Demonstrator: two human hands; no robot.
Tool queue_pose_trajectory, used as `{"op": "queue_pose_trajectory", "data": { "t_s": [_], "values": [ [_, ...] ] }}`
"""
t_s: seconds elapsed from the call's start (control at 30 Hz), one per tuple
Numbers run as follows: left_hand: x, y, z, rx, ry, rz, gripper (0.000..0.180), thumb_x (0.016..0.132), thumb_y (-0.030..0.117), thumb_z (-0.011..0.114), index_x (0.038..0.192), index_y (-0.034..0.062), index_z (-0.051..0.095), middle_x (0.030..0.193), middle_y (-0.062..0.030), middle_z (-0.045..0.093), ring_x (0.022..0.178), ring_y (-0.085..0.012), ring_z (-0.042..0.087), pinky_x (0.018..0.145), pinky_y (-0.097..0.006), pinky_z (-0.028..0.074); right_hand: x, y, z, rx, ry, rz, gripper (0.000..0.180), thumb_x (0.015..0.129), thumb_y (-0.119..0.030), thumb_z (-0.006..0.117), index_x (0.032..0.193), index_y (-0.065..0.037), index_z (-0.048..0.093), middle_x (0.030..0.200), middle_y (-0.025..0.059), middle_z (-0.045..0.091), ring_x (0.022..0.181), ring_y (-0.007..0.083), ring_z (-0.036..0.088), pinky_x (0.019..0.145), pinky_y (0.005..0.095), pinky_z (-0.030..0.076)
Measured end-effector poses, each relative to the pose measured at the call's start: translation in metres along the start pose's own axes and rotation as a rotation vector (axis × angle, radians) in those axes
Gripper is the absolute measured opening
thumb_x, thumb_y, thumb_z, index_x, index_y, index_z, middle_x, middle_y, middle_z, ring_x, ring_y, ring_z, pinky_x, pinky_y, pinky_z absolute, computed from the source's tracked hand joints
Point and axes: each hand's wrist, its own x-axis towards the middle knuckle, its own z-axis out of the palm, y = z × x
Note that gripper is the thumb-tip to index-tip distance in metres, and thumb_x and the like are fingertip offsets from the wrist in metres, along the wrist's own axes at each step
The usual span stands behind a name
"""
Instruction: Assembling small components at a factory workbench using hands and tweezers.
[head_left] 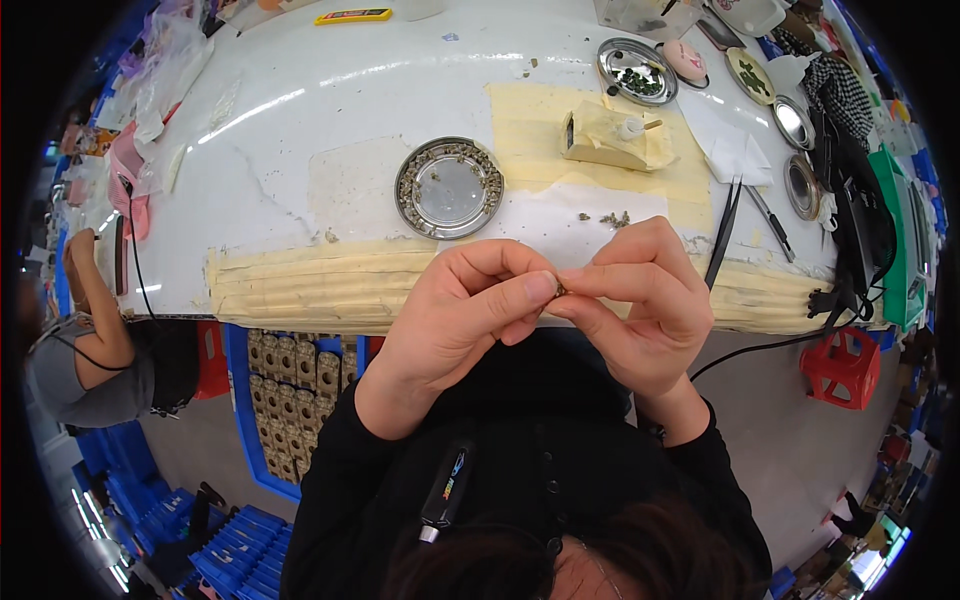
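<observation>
My left hand (470, 305) and my right hand (640, 305) meet over the near edge of the table, fingertips pinched together. Between them is a tiny brownish piece (559, 291), mostly covered by the fingers and too small to name. Just beyond my hands lies white paper (540, 215) with a few small greyish-brown pieces (617, 219) on it. Left of the paper stands a round metal dish (447, 236) with many similar small pieces around its inner rim. Black tweezers (724, 235) lie to the right of my right hand.
A tape-covered block (615, 140) stands beyond the paper. At the back right is a metal dish (655, 97) with dark green bits. A pen-like tool (770, 222) lies right of the tweezers. A blue crate (245, 430) of patterned parts sits below left. Another person (90, 340) sits at far left.
</observation>
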Motion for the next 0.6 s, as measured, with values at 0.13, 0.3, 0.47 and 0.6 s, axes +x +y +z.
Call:
{"op": "queue_pose_trajectory", "data": {
  "t_s": [0.13, 0.3, 0.47, 0.6],
  "values": [
    [0.0009, 0.0001, 0.0024, 0.043, 0.032, 0.025, 0.012, 0.093, 0.011, 0.065, 0.095, -0.0004, 0.067, 0.08, -0.0014, 0.064, 0.063, -0.0047, 0.05, 0.055, -0.018, 0.041, 0.0011, 0.0011, -0.0012, 0.051, -0.028, 0.048, 0.025, 0.068, 0.0, 0.081, 0.091, -0.006, 0.073, 0.082, 0.0049, 0.065, 0.074, 0.0175, 0.06, 0.062, 0.0269, 0.046],
    [0.0017, -0.002, 0.0028, 0.076, 0.024, 0.078, 0.01, 0.093, 0.01, 0.065, 0.095, -0.0001, 0.066, 0.08, -0.001, 0.063, 0.064, -0.0049, 0.05, 0.056, -0.018, 0.041, 0.0011, 0.0028, -0.0029, 0.103, -0.042, 0.089, 0.022, 0.07, 0.002, 0.078, 0.09, -0.005, 0.073, 0.083, 0.0053, 0.067, 0.075, 0.0178, 0.062, 0.064, 0.0271, 0.047],
    [0.001, -0.0043, 0.0043, 0.089, 0.038, 0.109, 0.009, 0.092, 0.009, 0.066, 0.095, 0.0, 0.066, 0.081, -0.0012, 0.063, 0.064, -0.0055, 0.051, 0.057, -0.019, 0.041, 0.0012, 0.0049, -0.0034, 0.139, -0.04, 0.072, 0.021, 0.07, 0.003, 0.078, 0.089, -0.006, 0.072, 0.079, 0.0037, 0.068, 0.073, 0.0173, 0.062, 0.064, 0.0273, 0.047],
    [0.0004, -0.0035, 0.0052, 0.101, 0.037, 0.112, 0.009, 0.092, 0.008, 0.066, 0.095, -0.0001, 0.066, 0.081, -0.0013, 0.063, 0.064, -0.0057, 0.051, 0.057, -0.019, 0.042, 0.0012, 0.0057, -0.004, 0.174, -0.037, 0.073, 0.02, 0.07, 0.003, 0.078, 0.087, -0.006, 0.072, 0.078, 0.0033, 0.068, 0.072, 0.0174, 0.062, 0.064, 0.027, 0.047]
  ]
}}
